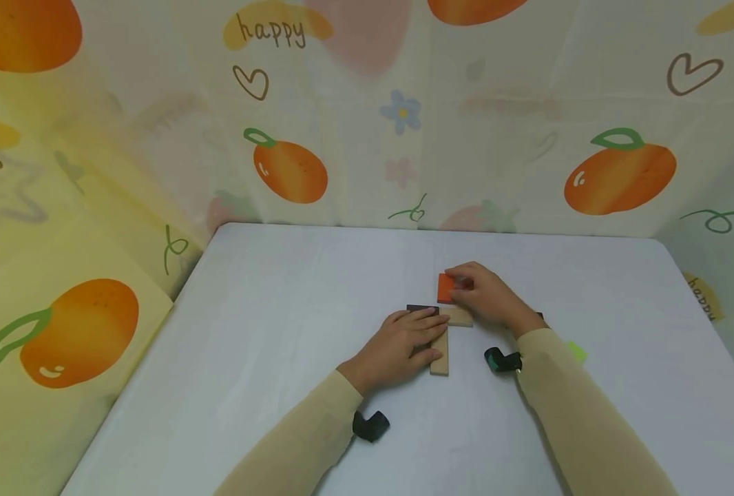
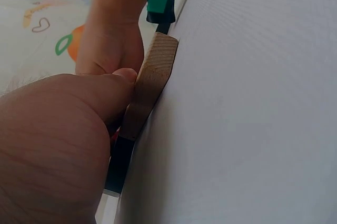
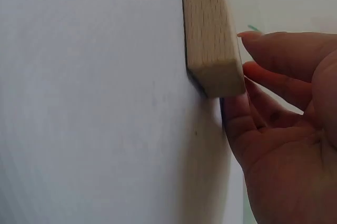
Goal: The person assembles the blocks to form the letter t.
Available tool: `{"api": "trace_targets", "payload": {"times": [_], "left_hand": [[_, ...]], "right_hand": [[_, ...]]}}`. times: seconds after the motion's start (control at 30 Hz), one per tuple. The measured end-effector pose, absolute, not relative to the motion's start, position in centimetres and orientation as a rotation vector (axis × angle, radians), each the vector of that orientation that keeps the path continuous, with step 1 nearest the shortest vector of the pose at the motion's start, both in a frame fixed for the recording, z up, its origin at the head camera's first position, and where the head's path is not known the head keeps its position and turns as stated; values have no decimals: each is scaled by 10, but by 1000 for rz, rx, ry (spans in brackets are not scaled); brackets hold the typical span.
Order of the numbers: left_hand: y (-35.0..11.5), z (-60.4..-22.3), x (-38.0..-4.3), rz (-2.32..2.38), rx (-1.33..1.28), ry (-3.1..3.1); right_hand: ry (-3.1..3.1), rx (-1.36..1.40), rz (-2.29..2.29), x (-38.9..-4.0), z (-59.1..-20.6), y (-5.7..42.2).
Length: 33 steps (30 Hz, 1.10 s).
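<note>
My left hand [image 1: 401, 348] lies over a small group of blocks on the white table, its fingers stretched across a dark block [image 1: 418, 308]. The thumb touches a plain wooden block [image 1: 440, 362] that points toward me; the left wrist view shows the thumb along that wooden block [image 2: 152, 71]. A second wooden block [image 1: 460, 317] runs to the right from the group. Just beyond it, my right hand [image 1: 485, 293] pinches an orange block [image 1: 444, 288] between thumb and fingers. In the right wrist view, a wooden block [image 3: 210, 29] stands in front of the fingertips and hides the orange one.
A yellow-green piece [image 1: 576, 353] lies partly behind my right sleeve. A dark wrist device [image 1: 505, 359] sits by the right wrist and another wrist device [image 1: 371, 426] by the left. Behind the table [image 1: 249, 296] hangs a fruit-patterned cloth [image 1: 354, 158].
</note>
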<state>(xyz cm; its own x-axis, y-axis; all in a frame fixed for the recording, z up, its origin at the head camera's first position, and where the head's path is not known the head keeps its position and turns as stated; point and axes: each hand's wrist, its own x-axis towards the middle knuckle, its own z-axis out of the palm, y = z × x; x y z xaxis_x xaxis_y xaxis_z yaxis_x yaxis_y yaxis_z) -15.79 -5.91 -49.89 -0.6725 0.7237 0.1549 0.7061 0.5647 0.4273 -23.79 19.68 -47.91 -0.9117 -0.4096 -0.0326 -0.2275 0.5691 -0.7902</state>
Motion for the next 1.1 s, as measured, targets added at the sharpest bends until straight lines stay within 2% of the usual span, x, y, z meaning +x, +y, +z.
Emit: {"api": "trace_targets", "payload": {"times": [1.1], "left_hand": [[-59,-498,-157,736,1254,2746]], "right_hand": [[2507,-498,-1271,-234,-473,194]]}}
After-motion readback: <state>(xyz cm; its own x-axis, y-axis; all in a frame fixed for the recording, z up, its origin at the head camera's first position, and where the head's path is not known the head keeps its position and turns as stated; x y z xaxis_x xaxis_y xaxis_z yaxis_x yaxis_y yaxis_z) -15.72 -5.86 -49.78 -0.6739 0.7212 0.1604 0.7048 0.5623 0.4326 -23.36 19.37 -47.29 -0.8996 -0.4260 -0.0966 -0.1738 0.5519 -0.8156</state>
